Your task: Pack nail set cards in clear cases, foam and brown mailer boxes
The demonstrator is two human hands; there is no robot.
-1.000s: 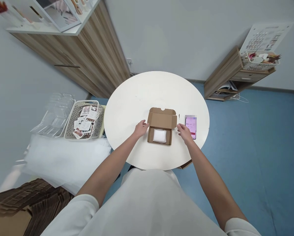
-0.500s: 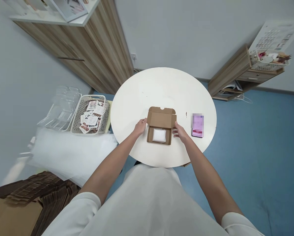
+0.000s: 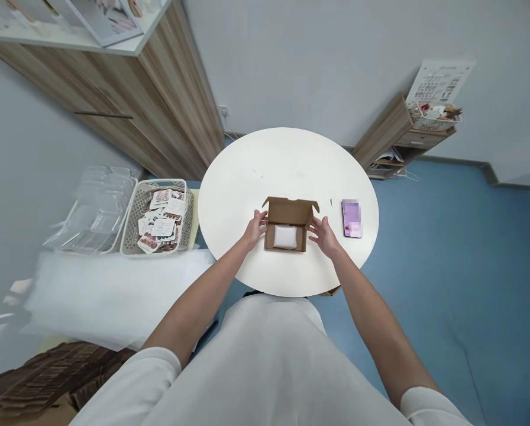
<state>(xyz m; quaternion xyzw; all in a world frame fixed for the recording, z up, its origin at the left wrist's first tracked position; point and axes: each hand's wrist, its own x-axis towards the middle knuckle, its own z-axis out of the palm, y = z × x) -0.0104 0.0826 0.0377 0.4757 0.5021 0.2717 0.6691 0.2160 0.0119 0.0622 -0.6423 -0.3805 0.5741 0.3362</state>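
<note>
While I look down through the head camera from a distance, the box sits on the table, right between the two hands. The left hand is at its left side with the fingers bent and partly spread, the tips by the edge of the raised lid. The right hand mirrors it on the other side, thumb uppermost, fingers fanned apart and pointing at the box. Neither is made into a fist, but the fingertips are small in my view and overlap the cardboard, so I cannot tell whether either one grips the box or only rests alongside. The lid stands up at the far side of the box, between both sets of fingers, its notched edge on top. Inside, between the hands, I see a white packet. To the right of the right hand, near but apart, lies a phone, its purple screen partly pixelated; a small dark mark shows just beyond that hand. Well to the left of the left hand I have a basket of printed cards, with clear trays farther out beside it.
</note>
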